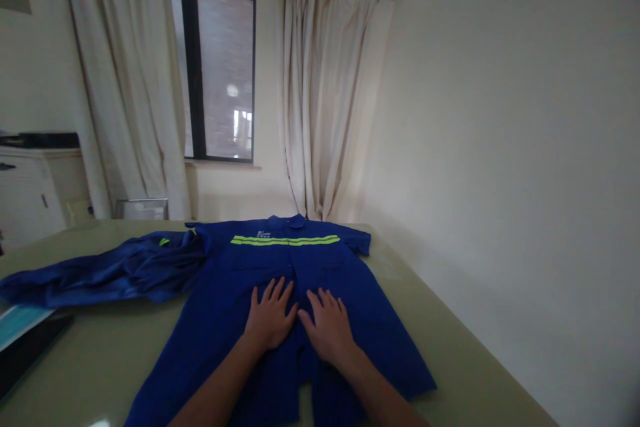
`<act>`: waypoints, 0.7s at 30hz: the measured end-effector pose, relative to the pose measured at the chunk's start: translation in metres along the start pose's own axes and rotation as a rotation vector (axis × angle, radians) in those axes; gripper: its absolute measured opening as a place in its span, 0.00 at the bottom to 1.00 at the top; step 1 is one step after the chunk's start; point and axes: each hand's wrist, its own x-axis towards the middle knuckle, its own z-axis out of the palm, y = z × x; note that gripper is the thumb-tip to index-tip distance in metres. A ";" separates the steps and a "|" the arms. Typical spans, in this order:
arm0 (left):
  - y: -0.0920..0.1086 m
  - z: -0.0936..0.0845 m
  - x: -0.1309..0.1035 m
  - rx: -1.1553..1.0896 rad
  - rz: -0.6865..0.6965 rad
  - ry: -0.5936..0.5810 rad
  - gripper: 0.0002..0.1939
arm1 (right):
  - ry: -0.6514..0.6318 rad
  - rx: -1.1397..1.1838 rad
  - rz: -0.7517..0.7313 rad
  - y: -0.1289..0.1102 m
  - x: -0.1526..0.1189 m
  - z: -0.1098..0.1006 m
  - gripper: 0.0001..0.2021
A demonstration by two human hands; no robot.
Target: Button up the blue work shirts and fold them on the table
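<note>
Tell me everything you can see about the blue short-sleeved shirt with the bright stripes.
The blue shirt looks like woven cloth, spread front up on the table, its collar towards the window. Yellow-green stripes cross the chest above two loosely parted front panels; small pale print, unreadable here, sits above them at left. The left hand and right hand lie spread on the lower front. A crumpled blue garment lies by one sleeve.
</note>
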 end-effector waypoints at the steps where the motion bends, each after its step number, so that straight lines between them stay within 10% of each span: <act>1: -0.002 0.000 0.005 -0.011 0.008 0.026 0.30 | -0.009 0.019 -0.002 -0.005 -0.003 0.008 0.31; 8: 0.000 -0.016 0.012 -0.076 0.018 0.133 0.19 | 0.085 0.134 0.050 -0.003 0.016 0.015 0.27; 15: -0.003 -0.025 -0.038 -0.242 0.103 0.017 0.16 | 0.367 0.675 0.028 0.022 0.024 0.006 0.24; 21: -0.002 -0.027 -0.089 -0.203 0.267 -0.090 0.31 | 0.162 0.731 0.003 0.021 0.008 -0.005 0.24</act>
